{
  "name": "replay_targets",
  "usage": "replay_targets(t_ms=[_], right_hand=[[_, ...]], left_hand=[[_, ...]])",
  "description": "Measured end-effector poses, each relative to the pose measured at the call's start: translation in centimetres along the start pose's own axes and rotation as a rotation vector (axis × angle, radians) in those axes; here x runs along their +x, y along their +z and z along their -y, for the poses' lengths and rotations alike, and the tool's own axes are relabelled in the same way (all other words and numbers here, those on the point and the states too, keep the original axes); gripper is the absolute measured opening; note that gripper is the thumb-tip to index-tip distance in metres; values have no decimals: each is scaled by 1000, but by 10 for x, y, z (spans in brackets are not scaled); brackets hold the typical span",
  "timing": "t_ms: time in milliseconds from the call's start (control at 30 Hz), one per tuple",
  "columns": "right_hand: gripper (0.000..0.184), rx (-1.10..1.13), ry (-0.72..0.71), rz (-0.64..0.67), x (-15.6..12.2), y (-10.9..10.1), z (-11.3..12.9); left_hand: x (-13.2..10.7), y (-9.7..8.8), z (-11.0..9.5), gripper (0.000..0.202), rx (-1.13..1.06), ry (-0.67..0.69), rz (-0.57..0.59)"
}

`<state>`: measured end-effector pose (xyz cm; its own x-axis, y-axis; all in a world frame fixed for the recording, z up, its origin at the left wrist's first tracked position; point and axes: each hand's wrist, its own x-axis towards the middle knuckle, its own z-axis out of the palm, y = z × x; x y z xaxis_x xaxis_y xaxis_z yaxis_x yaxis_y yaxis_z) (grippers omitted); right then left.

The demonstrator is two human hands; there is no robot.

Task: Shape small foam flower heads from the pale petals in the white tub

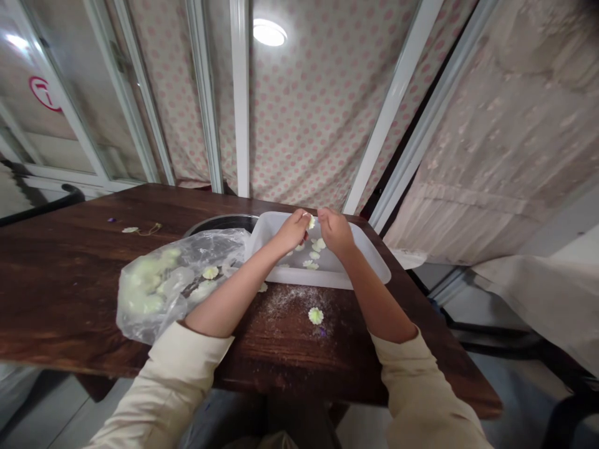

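Both my hands are held together over a white plastic tray (369,262) on a dark wooden table (60,274). My left hand (292,229) pinches a small pale green flower (311,221) with closed fingers. My right hand (334,229) is closed right beside it, fingertips touching the same flower. Several more pale flowers (312,254) lie inside the tray under my hands. One flower (316,315) lies alone on the table in front of the tray, amid scattered pale crumbs.
A clear plastic bag (159,287) holding several pale flowers lies left of the tray. A dark round metal pan (219,223) sits behind it. Small bits (131,229) lie far left on the table. The table's right edge drops to the floor.
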<state>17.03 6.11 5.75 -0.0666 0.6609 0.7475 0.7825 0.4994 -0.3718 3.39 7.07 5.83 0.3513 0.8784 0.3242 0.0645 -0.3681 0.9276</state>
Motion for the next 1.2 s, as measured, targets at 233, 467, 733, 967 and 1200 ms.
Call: replay_targets(t_ms=[233, 467, 733, 967, 1200], right_hand=[[31, 404, 56, 149, 2, 0, 14], [31, -75, -2, 52, 0, -9, 26], [31, -492, 180, 24, 0, -9, 14], [40, 184, 136, 197, 3, -4, 3], [32, 508, 90, 319, 0, 2, 14]], left_hand=[[-5, -1, -8, 23, -90, 152, 38], [-4, 2, -5, 24, -137, 166, 21], [-2, 2, 0, 29, -78, 95, 32], [-5, 1, -8, 25, -105, 159, -18], [-4, 5, -7, 27, -225, 117, -29]])
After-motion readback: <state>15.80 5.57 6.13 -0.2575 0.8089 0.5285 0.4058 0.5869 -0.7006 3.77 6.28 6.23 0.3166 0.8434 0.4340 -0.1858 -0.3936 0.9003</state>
